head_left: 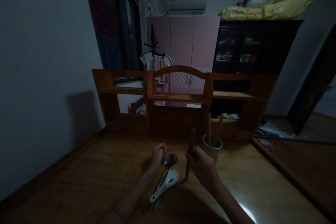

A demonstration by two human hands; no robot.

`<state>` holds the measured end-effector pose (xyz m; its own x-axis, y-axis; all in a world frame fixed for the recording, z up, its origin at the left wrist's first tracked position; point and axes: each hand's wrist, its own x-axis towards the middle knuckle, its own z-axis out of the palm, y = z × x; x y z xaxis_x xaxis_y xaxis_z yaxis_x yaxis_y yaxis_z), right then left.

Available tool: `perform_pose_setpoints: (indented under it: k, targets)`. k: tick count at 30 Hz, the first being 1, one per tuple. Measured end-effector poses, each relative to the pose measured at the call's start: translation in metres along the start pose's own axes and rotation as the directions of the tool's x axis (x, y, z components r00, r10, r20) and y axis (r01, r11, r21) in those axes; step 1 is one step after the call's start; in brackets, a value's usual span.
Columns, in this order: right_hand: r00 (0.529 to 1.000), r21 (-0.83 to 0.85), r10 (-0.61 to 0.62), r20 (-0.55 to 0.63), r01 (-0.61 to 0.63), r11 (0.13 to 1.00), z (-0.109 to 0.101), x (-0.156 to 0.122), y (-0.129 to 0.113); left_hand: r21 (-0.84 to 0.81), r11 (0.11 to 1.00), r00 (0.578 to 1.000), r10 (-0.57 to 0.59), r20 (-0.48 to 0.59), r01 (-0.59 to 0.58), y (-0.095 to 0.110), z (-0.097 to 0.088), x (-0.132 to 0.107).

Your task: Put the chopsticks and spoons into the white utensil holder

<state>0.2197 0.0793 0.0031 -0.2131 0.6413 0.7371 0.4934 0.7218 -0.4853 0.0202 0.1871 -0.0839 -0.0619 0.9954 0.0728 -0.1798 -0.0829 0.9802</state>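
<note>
My right hand (203,168) is closed around a pair of wooden chopsticks (192,140), held nearly upright with their lower ends at or close to the tabletop. Just behind it stands a light grey cup (213,150) with several chopsticks (217,131) leaning in it. My left hand (158,155) is curled into a fist at the table, and nothing sticks out of it. To its right lie two metal spoons (168,161), side by side. A white ceramic spoon (172,179) with a blue mark rests across their handles.
Beneath everything is a wooden tabletop (105,171), with a wooden shelf unit (178,97) along its back edge. A wall (47,77) borders the left side. Beyond the shelf are a pink wardrobe (181,42) and a dark cabinet (273,49). The room is dim.
</note>
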Motion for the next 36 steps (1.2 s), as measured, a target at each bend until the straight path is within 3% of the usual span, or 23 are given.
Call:
perform_pose_setpoints:
  k: [9, 12, 14, 15, 16, 18, 19, 21, 24, 26, 30, 36]
  targets:
    - [0.999, 0.003, 0.045, -0.015, -0.045, 0.999, 0.000, -0.002, -0.001, 0.083, 0.994, 0.997, 0.074, 0.012, -0.075, 0.006, 0.004, -0.002]
    - [0.996, 0.034, 0.083, -0.017, -0.082, 0.996, -0.001, -0.001, 0.000, 0.153, 0.971, 0.983, 0.182, 0.012, -0.182, 0.023, 0.006, -0.014]
    - [0.996, 0.040, 0.089, -0.016, -0.089, 0.995, -0.002, 0.000, 0.000, 0.213, 0.932, 0.956, 0.284, 0.074, -0.294, 0.042, 0.010, -0.029]
    - [0.996, 0.043, 0.092, -0.011, -0.092, 0.995, -0.002, 0.000, 0.000, 0.241, 0.901, 0.931, 0.330, 0.156, -0.360, 0.053, 0.013, -0.038]
    - [0.995, 0.048, 0.095, -0.005, -0.095, 0.994, -0.003, 0.001, 0.000, 0.312, 0.809, 0.854, 0.395, 0.340, -0.498, 0.063, 0.016, -0.048]
    - [0.995, 0.062, 0.103, 0.007, -0.104, 0.993, -0.004, 0.002, -0.001, 0.350, 0.685, 0.734, 0.407, 0.544, -0.639, 0.080, 0.022, -0.064]
    - [0.994, 0.072, 0.111, 0.010, -0.111, 0.991, -0.005, 0.003, -0.001, 0.329, 0.668, 0.686, 0.378, 0.622, -0.667, 0.085, 0.025, -0.071]
    - [0.992, 0.080, 0.126, 0.012, -0.127, 0.989, -0.007, 0.003, -0.001, 0.275, 0.716, 0.644, 0.308, 0.700, -0.642, 0.090, 0.031, -0.078]
    - [0.990, 0.064, 0.138, 0.018, -0.139, 0.988, -0.009, 0.004, 0.000, 0.229, 0.806, 0.666, 0.252, 0.702, -0.547, 0.085, 0.036, -0.076]
    - [0.991, 0.048, 0.131, 0.010, -0.131, 0.990, -0.008, 0.004, 0.000, 0.230, 0.828, 0.698, 0.244, 0.673, -0.512, 0.079, 0.037, -0.072]
    - [0.994, 0.035, 0.107, 0.000, -0.107, 0.994, -0.006, 0.006, 0.002, 0.203, 0.856, 0.725, 0.251, 0.642, -0.476, 0.069, 0.038, -0.066]
    - [0.996, 0.046, 0.085, 0.019, -0.086, 0.995, -0.011, 0.007, -0.001, 0.165, 0.936, 0.788, 0.157, 0.595, -0.311, 0.056, 0.039, -0.064]
